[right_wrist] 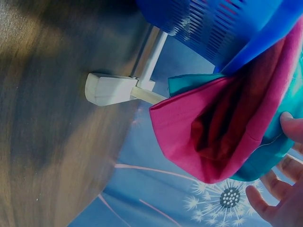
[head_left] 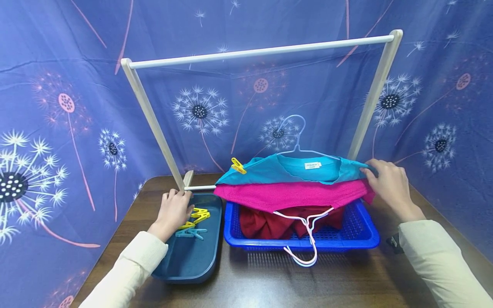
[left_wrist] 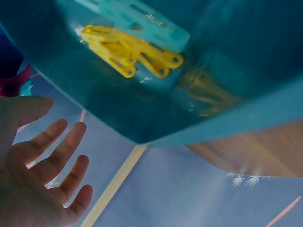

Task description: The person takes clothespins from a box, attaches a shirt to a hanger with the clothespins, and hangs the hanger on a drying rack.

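Note:
My right hand [head_left: 390, 184] pinches the right shoulder of a turquoise shirt [head_left: 262, 170], thumb in front and fingers behind. A light blue hanger [head_left: 297, 141] runs inside its neckline. One yellow clothespin [head_left: 238, 166] is clipped on the shirt's left shoulder. Beneath it lies a magenta shirt [head_left: 285, 194] with a white hanger [head_left: 310, 231], its hook hanging over the basket's front. Over the dark teal tray [head_left: 188, 261] my left hand [head_left: 173, 211] hovers, fingers apart and holding nothing. Yellow clothespins [left_wrist: 128, 49] and turquoise clothespins [left_wrist: 137, 21] lie in the tray.
A blue basket [head_left: 300, 244] holding a dark red garment [head_left: 265, 224] stands at the table's middle. Behind it rises a wooden rack with a white top bar [head_left: 262, 52]. A patterned blue curtain [head_left: 246, 25] surrounds the wooden table [head_left: 269, 286].

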### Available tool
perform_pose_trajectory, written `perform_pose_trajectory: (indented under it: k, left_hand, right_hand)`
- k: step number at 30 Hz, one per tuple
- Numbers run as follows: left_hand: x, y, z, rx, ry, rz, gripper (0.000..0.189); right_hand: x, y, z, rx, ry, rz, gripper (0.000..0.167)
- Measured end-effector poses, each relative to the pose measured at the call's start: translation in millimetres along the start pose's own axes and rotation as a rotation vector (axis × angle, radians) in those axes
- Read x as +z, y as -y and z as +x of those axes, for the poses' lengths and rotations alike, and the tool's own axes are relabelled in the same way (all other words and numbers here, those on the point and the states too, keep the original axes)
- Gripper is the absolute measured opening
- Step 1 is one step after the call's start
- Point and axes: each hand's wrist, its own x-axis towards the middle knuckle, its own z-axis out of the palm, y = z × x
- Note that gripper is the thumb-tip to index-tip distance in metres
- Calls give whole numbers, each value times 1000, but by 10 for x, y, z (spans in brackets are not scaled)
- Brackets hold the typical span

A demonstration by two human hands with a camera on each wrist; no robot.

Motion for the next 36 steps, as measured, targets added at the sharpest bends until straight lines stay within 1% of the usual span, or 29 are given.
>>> perform_pose_trajectory:
  k: [4, 8, 12, 16, 22, 30, 36]
  left_hand:
    - [41, -20, -32, -13, 77, -2, 26]
    - [50, -52, -36, -3, 146, 12, 24]
    - [63, -97, -38, 24, 205, 43, 28]
    - [69, -145, -46, 64, 243, 62, 30]
    - [82, -210, -55, 106, 332, 59, 32]
    - [113, -281, -92, 132, 389, 16, 37]
    - [156, -309, -93, 165, 409, 28, 36]
  right_hand:
    - [-2, 0, -3, -1, -1, -2, 16]
    - [3, 1, -3, 0, -2, -1, 16]
    - [7, -1, 0, 4, 1, 1, 16]
    - [8, -5, 0, 5, 5, -3, 17]
    - [10, -3, -1, 13, 15, 2, 17]
    - [11, -1, -14, 2, 9, 7, 17]
    - [20, -11, -15, 7, 0, 7, 18]
